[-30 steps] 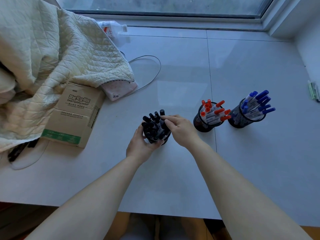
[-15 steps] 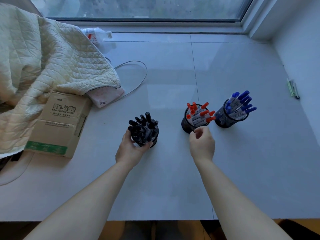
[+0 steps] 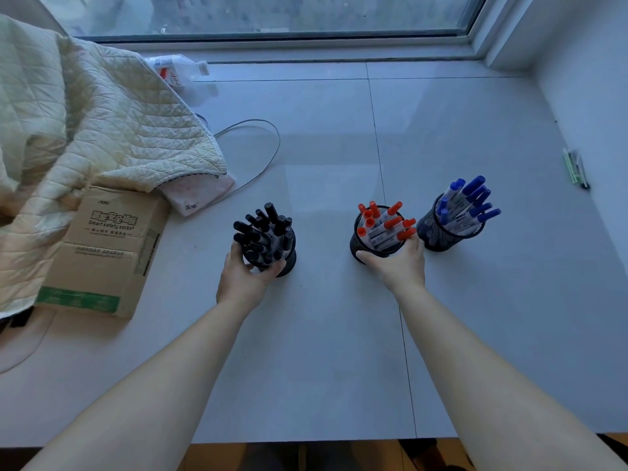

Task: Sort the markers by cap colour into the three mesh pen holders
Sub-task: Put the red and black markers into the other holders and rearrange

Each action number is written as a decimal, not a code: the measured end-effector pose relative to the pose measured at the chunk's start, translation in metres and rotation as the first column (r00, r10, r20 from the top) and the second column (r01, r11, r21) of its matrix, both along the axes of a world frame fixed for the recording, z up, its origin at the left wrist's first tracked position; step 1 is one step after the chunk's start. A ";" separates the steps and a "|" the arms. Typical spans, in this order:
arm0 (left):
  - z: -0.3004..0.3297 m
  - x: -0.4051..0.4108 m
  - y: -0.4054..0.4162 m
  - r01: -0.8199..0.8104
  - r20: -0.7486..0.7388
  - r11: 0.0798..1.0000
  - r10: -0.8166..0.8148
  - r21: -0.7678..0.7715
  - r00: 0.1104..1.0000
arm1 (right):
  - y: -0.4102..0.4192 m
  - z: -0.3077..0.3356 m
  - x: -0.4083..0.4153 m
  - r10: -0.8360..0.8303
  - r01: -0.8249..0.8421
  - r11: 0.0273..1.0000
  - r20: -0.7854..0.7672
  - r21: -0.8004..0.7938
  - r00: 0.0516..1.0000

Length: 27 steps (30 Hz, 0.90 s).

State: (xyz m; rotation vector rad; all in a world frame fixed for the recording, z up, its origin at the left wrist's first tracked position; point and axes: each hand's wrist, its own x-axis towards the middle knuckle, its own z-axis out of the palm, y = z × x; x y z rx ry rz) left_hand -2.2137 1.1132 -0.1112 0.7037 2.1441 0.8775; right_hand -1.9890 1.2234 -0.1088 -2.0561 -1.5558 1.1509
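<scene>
Three black mesh pen holders stand in a row on the grey surface. The left holder (image 3: 288, 263) is full of black-capped markers (image 3: 265, 229), and my left hand (image 3: 243, 278) grips its near side. The middle holder (image 3: 356, 246) carries red-capped markers (image 3: 384, 226); my right hand (image 3: 397, 265) wraps around its front, thumb on the left, fingers on the right. The right holder (image 3: 438, 232) with blue-capped markers (image 3: 465, 202) stands just beside the middle one, untouched.
A cardboard box (image 3: 108, 249) lies left of the holders, partly under a cream quilt (image 3: 78, 130). A grey cable (image 3: 258, 158) loops behind. A plastic bottle (image 3: 176, 71) lies near the window sill. A few pens (image 3: 576, 168) rest by the right wall.
My right hand left the black-marker holder, moved right and closed around the red-marker holder. My left hand stayed on the black-marker holder.
</scene>
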 end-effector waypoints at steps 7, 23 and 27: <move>0.002 0.004 0.005 -0.082 0.019 0.997 0.081 0.012 0.996 | 0.018 -0.004 0.001 0.069 -0.068 0.998 -0.078 0.014 0.995; 0.008 0.062 -0.018 0.018 0.093 0.995 -0.010 -0.094 0.996 | -0.043 -0.003 0.000 0.162 -0.163 0.987 -0.048 -0.017 0.986; 0.015 0.067 -0.020 0.076 0.079 0.996 -0.072 -0.048 0.994 | -0.063 -0.003 0.001 0.164 -0.165 0.986 -0.050 -0.018 0.985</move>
